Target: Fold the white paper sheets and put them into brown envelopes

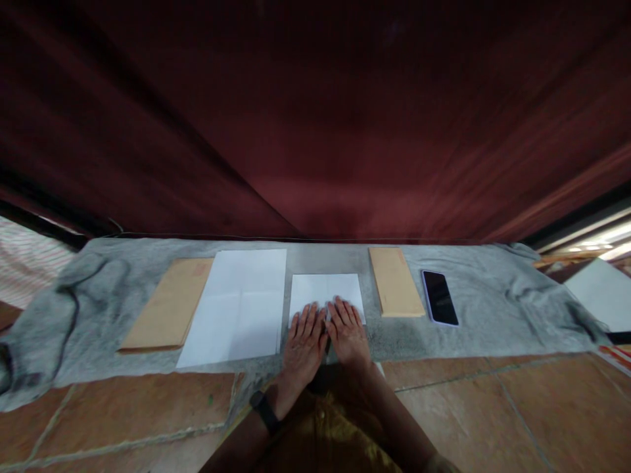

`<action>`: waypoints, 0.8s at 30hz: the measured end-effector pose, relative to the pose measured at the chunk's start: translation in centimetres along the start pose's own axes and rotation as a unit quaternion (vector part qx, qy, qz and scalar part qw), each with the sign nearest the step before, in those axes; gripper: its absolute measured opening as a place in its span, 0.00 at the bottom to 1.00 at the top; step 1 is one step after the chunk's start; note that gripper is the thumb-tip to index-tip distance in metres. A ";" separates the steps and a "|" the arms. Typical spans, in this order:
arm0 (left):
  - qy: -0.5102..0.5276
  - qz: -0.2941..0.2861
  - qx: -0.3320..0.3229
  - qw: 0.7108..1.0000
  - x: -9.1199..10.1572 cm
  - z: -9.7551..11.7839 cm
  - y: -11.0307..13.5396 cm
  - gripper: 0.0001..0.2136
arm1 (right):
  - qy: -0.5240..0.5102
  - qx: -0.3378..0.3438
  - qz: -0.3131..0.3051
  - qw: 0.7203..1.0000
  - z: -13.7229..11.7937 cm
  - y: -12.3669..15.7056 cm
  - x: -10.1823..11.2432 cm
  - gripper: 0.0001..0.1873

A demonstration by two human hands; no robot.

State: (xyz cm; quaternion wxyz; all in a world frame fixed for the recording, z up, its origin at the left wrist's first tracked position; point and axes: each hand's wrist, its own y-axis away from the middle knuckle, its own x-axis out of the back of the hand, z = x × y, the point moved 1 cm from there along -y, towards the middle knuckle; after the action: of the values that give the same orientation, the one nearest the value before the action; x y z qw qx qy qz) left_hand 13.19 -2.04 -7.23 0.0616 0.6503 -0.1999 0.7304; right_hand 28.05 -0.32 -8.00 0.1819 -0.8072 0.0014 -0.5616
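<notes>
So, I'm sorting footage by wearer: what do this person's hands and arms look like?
The left hand and right hand are ungloved. A dark band with a rounded face, apparently a watch, circles the left arm near the wrist. No sleeve covers either wrist.

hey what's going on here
A person's left hand and right hand lie side by side, fingers spread flat on a small white paper. To its left are larger white sheets, then brown paper. To its right are more brown paper and a phone. All rest on a gray cloth.
</notes>
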 end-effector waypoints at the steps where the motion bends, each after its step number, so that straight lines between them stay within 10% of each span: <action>1: 0.003 0.005 0.007 1.000 0.0 -0.1 0.1 0.27 | 0.010 -0.003 0.004 1.000 0.3 0.0 0.0 0.25; 17: 0.004 0.043 0.077 0.996 0.2 -0.9 2.2 0.33 | 0.073 -0.043 0.042 0.996 3.5 1.7 0.8 0.27; 24: 0.026 0.017 0.048 0.998 0.4 0.0 -1.2 0.27 | 0.085 -0.047 0.040 0.994 3.5 1.8 1.2 0.26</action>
State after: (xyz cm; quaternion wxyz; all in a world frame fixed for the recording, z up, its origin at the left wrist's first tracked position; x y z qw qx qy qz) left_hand 13.51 -1.02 -6.61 0.0227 0.6294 -0.1741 0.7570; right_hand 32.07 -1.25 -8.51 0.1657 -0.7635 0.0753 -0.6196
